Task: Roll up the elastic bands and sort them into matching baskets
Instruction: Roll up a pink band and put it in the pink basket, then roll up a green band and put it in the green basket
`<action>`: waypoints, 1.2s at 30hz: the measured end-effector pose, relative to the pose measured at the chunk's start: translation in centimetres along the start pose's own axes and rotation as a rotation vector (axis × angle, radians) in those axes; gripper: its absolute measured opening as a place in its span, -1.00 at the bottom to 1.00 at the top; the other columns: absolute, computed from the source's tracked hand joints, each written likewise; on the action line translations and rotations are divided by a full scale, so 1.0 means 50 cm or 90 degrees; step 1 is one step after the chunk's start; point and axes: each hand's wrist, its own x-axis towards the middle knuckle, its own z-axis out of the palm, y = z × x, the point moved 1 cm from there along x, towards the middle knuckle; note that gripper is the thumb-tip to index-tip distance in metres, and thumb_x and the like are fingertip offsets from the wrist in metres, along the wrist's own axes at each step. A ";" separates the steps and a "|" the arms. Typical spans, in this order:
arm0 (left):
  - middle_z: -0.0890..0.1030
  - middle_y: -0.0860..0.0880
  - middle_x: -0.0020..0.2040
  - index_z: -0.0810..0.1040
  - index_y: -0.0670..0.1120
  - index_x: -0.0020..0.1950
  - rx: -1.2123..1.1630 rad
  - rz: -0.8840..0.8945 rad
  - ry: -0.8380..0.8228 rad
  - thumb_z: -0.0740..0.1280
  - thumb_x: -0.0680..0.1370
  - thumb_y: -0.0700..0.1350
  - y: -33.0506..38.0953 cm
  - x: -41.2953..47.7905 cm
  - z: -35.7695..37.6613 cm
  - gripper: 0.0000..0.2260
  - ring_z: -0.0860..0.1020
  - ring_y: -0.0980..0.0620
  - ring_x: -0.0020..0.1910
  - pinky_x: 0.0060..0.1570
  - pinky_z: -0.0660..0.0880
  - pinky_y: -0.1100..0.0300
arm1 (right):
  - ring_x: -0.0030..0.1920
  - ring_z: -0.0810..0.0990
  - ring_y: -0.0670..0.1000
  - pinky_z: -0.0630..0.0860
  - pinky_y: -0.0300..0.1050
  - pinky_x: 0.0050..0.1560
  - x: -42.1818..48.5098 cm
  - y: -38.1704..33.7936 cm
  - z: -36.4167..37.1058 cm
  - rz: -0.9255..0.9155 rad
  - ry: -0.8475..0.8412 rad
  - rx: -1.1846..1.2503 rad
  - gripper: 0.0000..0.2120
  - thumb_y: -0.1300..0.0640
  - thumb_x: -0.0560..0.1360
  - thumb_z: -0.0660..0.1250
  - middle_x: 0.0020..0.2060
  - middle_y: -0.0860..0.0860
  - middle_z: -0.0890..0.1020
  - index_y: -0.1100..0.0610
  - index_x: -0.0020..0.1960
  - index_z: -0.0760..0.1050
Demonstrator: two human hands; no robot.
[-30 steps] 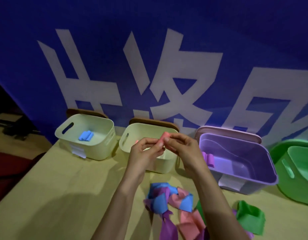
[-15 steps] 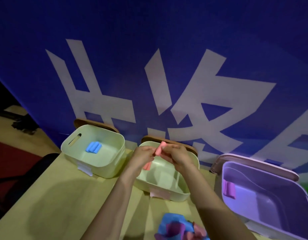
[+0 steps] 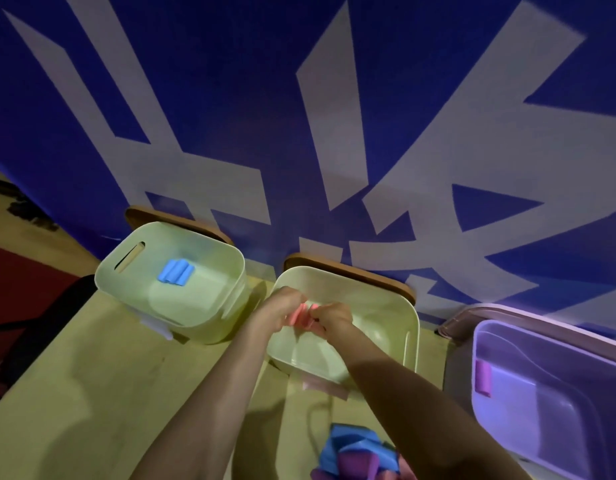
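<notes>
Pink roll between left hand, right hand

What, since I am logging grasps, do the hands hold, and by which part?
A pink roll: left hand pinches its left end, right hand its right end.

Head camera looks forward and down, close above the middle basket.
</notes>
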 end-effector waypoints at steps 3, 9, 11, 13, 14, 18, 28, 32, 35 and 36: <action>0.53 -0.14 -0.14 0.49 -0.13 -0.16 -0.010 0.002 -0.008 0.17 0.62 -0.17 -0.005 0.012 0.002 -0.81 0.48 -0.03 -0.17 0.07 0.49 0.03 | -0.08 0.65 0.16 0.62 -0.04 -0.08 0.025 0.005 0.009 -0.035 0.071 -0.139 -0.79 0.15 0.43 0.43 -0.06 0.20 0.66 0.26 -0.01 0.58; 0.46 -0.11 -0.26 0.45 -0.14 -0.24 -0.040 -0.014 -0.035 0.12 0.63 -0.19 -0.009 0.015 0.006 -0.74 0.41 0.00 -0.34 -0.32 0.37 0.16 | -0.02 0.63 0.16 0.52 -0.09 -0.10 0.009 -0.001 0.015 -0.069 0.095 -0.211 -0.78 0.13 0.48 0.35 0.02 0.14 0.66 0.20 0.07 0.61; 0.46 -0.11 -0.27 0.45 -0.13 -0.24 -0.050 -0.016 -0.040 0.13 0.63 -0.19 -0.011 0.015 0.007 -0.74 0.41 0.00 -0.34 -0.34 0.35 0.16 | 0.03 0.62 0.17 0.50 -0.12 -0.09 0.011 -0.001 0.014 -0.091 0.094 -0.205 -0.79 0.14 0.51 0.31 0.02 0.15 0.66 0.21 0.07 0.60; 0.46 -0.11 -0.27 0.45 -0.13 -0.24 -0.069 -0.014 -0.037 0.14 0.61 -0.21 -0.010 0.015 0.007 -0.76 0.41 0.00 -0.34 -0.34 0.37 0.17 | 0.05 0.61 0.18 0.47 -0.14 -0.06 0.012 0.000 0.017 -0.114 0.086 -0.208 -0.78 0.14 0.52 0.29 0.03 0.16 0.65 0.21 0.08 0.60; 0.46 -0.11 -0.27 0.45 -0.14 -0.24 -0.077 -0.016 -0.035 0.15 0.60 -0.23 -0.009 0.015 0.006 -0.77 0.41 -0.01 -0.33 -0.33 0.38 0.17 | 0.05 0.61 0.18 0.47 -0.15 -0.06 0.012 0.002 0.018 -0.121 0.083 -0.215 -0.77 0.13 0.52 0.30 0.04 0.17 0.65 0.22 0.09 0.59; 0.50 -0.13 -0.20 0.48 -0.13 -0.22 -0.066 -0.017 -0.030 0.16 0.59 -0.22 -0.009 0.013 0.007 -0.79 0.46 -0.02 -0.26 -0.22 0.46 0.14 | -0.17 0.57 0.14 0.47 -0.22 -0.23 -0.003 -0.010 0.005 -0.109 0.007 -0.221 -0.75 0.20 0.53 0.31 -0.01 0.24 0.62 0.32 0.13 0.56; 0.45 -0.13 0.22 0.42 -0.18 0.32 -0.042 0.077 -0.044 0.20 0.63 -0.11 0.010 -0.095 -0.006 -0.71 0.43 -0.05 0.14 0.09 0.41 0.08 | 0.04 0.51 0.06 0.40 -0.07 -0.01 -0.120 -0.031 -0.101 -0.138 -0.093 -0.042 -0.83 0.15 0.53 0.30 0.04 0.04 0.56 0.13 0.10 0.53; 0.47 -0.11 0.26 0.43 -0.15 0.31 -0.054 0.206 -0.053 0.23 0.62 -0.12 0.029 -0.221 -0.002 -0.73 0.44 -0.05 0.24 0.19 0.42 0.04 | 0.07 0.56 0.03 0.45 -0.07 0.01 -0.241 -0.044 -0.201 -0.289 -0.077 0.033 -0.92 0.12 0.54 0.31 0.06 0.02 0.60 0.06 0.01 0.55; 0.52 -0.05 0.13 0.49 -0.11 0.21 -0.073 0.334 -0.059 0.25 0.61 -0.13 0.046 -0.346 0.027 -0.81 0.49 -0.01 0.18 0.20 0.42 0.05 | 0.02 0.55 -0.01 0.45 -0.09 0.07 -0.348 -0.029 -0.293 -0.413 -0.039 0.063 -0.88 0.13 0.55 0.31 -0.02 0.02 0.61 0.08 0.06 0.57; 0.54 -0.03 0.12 0.50 -0.08 0.18 -0.079 0.370 -0.070 0.26 0.61 -0.12 0.047 -0.385 0.044 -0.84 0.51 0.02 0.16 0.19 0.44 0.08 | 0.01 0.54 -0.03 0.44 -0.12 0.04 -0.387 -0.018 -0.326 -0.450 -0.023 0.076 -0.87 0.14 0.55 0.31 -0.04 0.02 0.61 0.08 0.08 0.57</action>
